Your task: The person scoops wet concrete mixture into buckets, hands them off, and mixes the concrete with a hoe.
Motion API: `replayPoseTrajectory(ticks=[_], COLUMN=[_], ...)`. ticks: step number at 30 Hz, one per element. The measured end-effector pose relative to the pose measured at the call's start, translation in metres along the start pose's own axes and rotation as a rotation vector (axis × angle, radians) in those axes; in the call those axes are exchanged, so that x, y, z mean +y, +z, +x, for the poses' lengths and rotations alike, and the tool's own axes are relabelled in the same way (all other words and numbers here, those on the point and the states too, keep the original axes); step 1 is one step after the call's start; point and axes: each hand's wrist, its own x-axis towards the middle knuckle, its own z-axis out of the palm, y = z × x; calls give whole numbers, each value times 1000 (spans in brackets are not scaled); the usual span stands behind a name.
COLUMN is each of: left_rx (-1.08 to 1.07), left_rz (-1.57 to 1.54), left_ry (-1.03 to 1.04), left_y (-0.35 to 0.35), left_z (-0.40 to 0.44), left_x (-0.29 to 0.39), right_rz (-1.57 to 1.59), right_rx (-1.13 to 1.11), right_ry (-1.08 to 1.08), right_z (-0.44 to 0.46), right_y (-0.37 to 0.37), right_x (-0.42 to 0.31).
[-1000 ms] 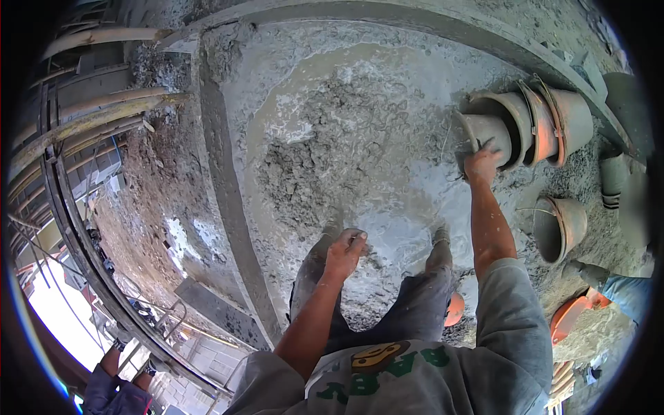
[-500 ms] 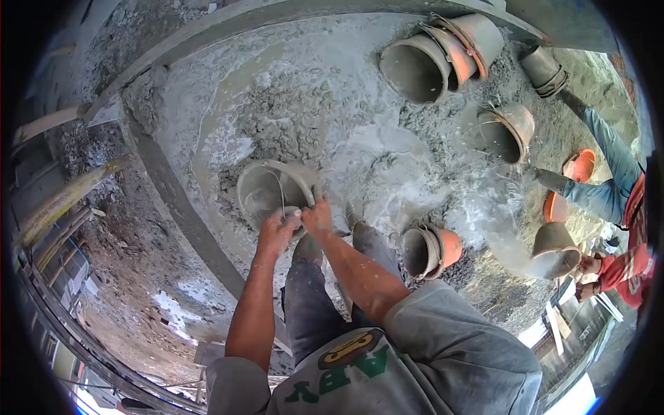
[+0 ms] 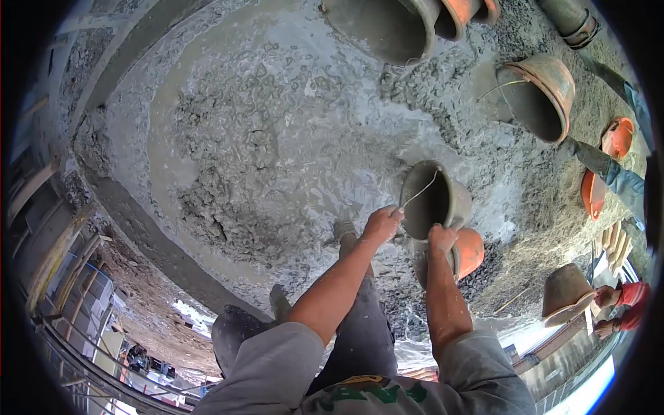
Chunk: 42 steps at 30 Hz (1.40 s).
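A cement-coated bucket is tilted with its mouth toward the left, and its inside is dark. My left hand is closed around the end of its wire handle, beside the rim. With my right hand, I grip the near edge of the same bucket. Just below it is an orange bucket, partly hidden by the held bucket and my right hand. Wet, lumpy grey concrete mix spreads across the ground to the left.
More buckets lie tipped at the top, including a large grey one and another at the right. A low concrete edge borders the mix. At the far right, another person's hands hold a bucket.
My hands have carried the bucket rightward, from the wet mix to beside the orange bucket. My view has also shifted. The other person's bucket, pouring powdery material earlier, is now turned mouth down.
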Motion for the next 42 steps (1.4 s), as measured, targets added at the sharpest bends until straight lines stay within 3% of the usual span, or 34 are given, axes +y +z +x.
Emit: replayPoseTrajectory(ticks=[1, 2, 3, 7, 9, 11, 12, 15, 16, 17, 18, 21, 25, 28, 30, 33, 34, 35, 38, 40, 42], left_rx=[-50, -12, -45, -49, -35, 45, 85, 278, 364, 403, 614, 665, 817, 634, 643, 445, 375, 304, 420, 464, 368], left_rz=[-98, -34, -76, -222, -234, -219, -204, -71, -17, -117, 21, -269, -617, -1162, -1139, -1128, -991, -851, -957, -1126, -1390], left_ry=[6, 65, -23, 20, 54, 18, 3, 55, 57, -9, 14, -55, -183, -6, 157, 397, 318, 239, 351, 363, 452], left_y=[11, 36, 32, -10, -37, -64, -84, -166, -195, -227, -252, -282, -233, -209, -214, -243, -262, -280, -323, -349, -354], left_z=[15, 49, 55, 72, 67, 35, 12, -53, -66, -87, -113, -186, -200, -179, -132, -63, -51, -40, -6, -12, -32], left_x=[9, -13, -1, -25, -33, -31, -26, -24, -39, -50, -63, -103, -151, -107, -70, 4, 26, 37, 18, -21, -53], right_rz=[-474, -646, -649, -621, -672, -644, -623, 284, 454, 444, 454, 526, 489, 401, 395, 387, 358, 300, 201, 109, 82], right_rx=[-171, -62, -63, -45, 78, 13, -19, -24, -54, 4, 14, -22, -6, 163, 282, 415, 548, 495, 345, 317, 242], right_ry=[-127, -97, -77, -82, -140, -234, -278, -86, -114, -255, -314, -413, -648, -827, -872, -863, -907, -855, -762, -809, -851], right_z=[21, 33, 41, 52, 23, -14, -32, -69, -93, -109, -138, -233, -251, -223, -196, -148, -124, -108, -72, -95, -152], right_y=[2, 18, 21, 69, 62, 30, 15, 38, 27, 48, 48, 2, -50, -91, -121, -148, -140, -136, -82, -67, -69], right_x=[11, 9, -6, -42, -78, -122, -138, -160, -183, -197, -216, -265, -253, -260, -293, -362, -386, -410, -474, -491, -501])
